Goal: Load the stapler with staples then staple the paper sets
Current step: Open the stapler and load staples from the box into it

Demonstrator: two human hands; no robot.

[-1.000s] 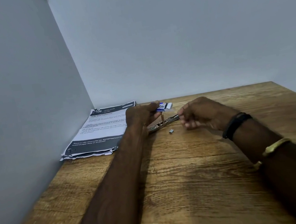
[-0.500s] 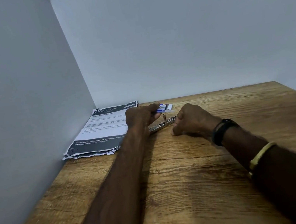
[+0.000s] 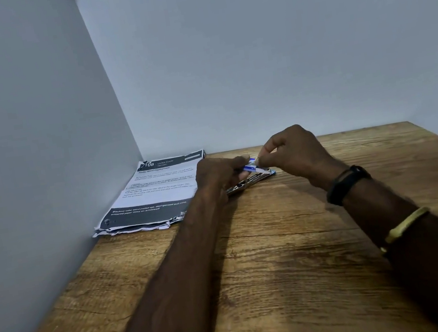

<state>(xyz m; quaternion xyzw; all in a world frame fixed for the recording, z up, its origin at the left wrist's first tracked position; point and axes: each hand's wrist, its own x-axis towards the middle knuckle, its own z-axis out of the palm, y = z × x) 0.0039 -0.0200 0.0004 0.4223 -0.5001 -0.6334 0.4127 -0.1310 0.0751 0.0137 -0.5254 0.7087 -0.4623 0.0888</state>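
Head view: your left hand [image 3: 217,174] is gripping the staple box [image 3: 250,167] while your right hand [image 3: 293,154] is pinching its right end, just above the stapler [image 3: 254,180] lying near-left to far-right on the desk [image 3: 283,256].

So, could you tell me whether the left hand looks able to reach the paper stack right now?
Probably yes: the paper stack lies right beside the left hand, nothing between them, though that hand grips the staple box and must release it first.
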